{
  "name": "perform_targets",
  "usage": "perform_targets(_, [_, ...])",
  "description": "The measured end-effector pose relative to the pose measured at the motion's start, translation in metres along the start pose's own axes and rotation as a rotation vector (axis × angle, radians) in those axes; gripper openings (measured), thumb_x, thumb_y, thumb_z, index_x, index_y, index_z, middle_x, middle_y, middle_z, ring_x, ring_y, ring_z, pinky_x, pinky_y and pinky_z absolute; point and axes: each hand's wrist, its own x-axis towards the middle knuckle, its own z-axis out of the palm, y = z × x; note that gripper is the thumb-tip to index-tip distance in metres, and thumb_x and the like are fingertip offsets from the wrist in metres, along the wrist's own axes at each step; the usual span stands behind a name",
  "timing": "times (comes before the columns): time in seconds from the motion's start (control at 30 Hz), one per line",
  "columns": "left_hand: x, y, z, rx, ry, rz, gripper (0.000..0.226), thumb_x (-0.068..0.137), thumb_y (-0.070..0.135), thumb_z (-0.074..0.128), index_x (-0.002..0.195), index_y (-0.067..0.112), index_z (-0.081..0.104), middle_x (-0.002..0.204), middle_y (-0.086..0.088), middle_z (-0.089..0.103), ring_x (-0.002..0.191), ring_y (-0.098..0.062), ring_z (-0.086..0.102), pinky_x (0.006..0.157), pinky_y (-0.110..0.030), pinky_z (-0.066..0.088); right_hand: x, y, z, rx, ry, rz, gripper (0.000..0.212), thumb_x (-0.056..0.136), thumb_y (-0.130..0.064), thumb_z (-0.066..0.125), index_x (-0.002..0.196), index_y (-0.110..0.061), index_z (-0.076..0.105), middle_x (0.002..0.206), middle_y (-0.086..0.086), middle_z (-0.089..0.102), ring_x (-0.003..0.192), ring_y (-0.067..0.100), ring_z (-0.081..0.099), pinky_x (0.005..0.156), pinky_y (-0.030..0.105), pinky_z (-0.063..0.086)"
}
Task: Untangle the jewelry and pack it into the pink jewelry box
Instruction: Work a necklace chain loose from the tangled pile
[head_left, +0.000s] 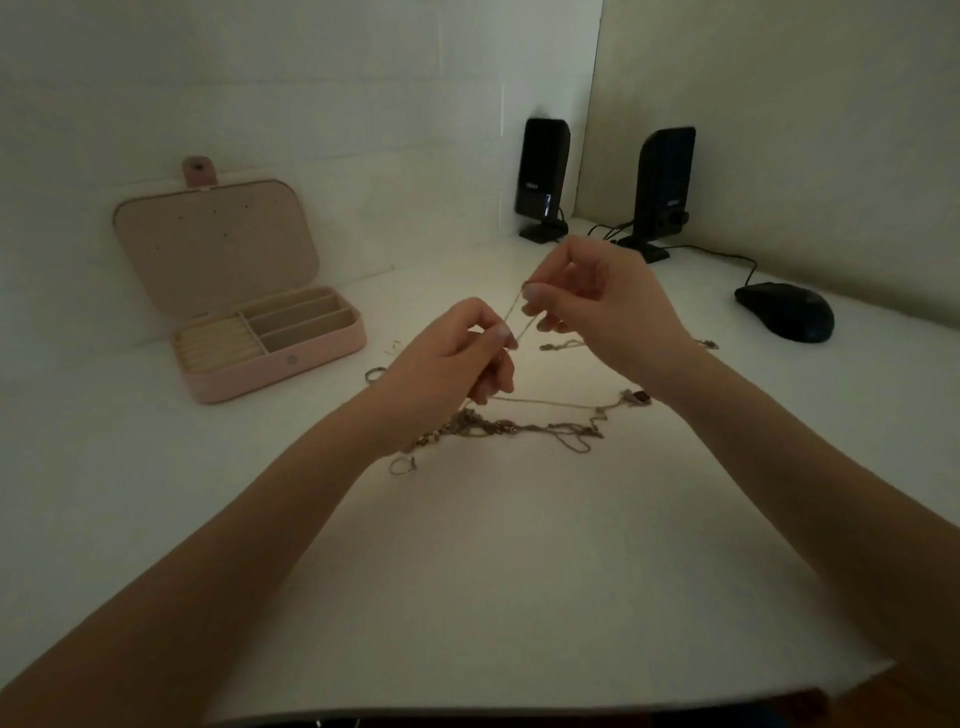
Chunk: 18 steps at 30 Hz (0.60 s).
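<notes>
A thin chain (517, 317) is stretched between both hands above the white table. My left hand (452, 358) pinches its lower end and my right hand (592, 306) pinches its upper end. Below them a tangle of chains (519, 428) lies on the table, with a strand running from my left hand down into it. A small dark pendant (640, 397) lies at the tangle's right. The pink jewelry box (311, 356) stands open at the left, its lid upright and its compartments holding nothing that I can see.
Loose rings lie near the box (375, 375) and in front of the tangle (402, 466). Another chain piece (561, 344) lies behind my right hand. Two black speakers (543, 176) (662, 187) and a black mouse (784, 312) with cables stand at the back right.
</notes>
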Motion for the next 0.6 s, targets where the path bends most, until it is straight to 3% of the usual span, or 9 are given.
perform_targets(0.17, [-0.003, 0.002, -0.008, -0.098, 0.016, -0.001, 0.019, 0.101, 0.015, 0.043, 0.089, 0.012, 0.058, 0.058, 0.006, 0.055, 0.051, -0.006, 0.046, 0.056, -0.02, 0.042, 0.012, -0.026, -0.021, 0.204, 0.137, 0.102, 0.006, 0.093, -0.015, 0.061, 0.088, -0.014, 0.058, 0.081, 0.0, 0.069, 0.065, 0.005, 0.066, 0.062, 0.02, 0.056])
perform_targets(0.43, [-0.006, -0.003, -0.011, -0.147, 0.011, -0.008, 0.018, 0.1, 0.015, 0.047, 0.089, 0.01, 0.062, 0.057, 0.003, 0.055, 0.051, -0.012, 0.045, 0.05, -0.02, 0.042, 0.023, -0.06, -0.044, 0.394, 0.275, 0.14, 0.013, 0.099, -0.019, 0.053, 0.087, -0.018, 0.049, 0.078, 0.001, 0.073, 0.058, 0.015, 0.066, 0.043, 0.022, 0.045])
perform_targets(0.6, [-0.004, -0.012, -0.02, -0.144, 0.065, -0.027, 0.024, 0.099, 0.019, 0.05, 0.083, 0.012, 0.066, 0.054, 0.001, 0.046, 0.046, -0.01, 0.035, 0.045, -0.019, 0.033, 0.028, -0.059, -0.058, 0.582, 0.329, 0.24, 0.005, 0.102, -0.018, 0.046, 0.1, -0.013, 0.046, 0.071, 0.002, 0.064, 0.046, 0.011, 0.056, 0.04, 0.021, 0.042])
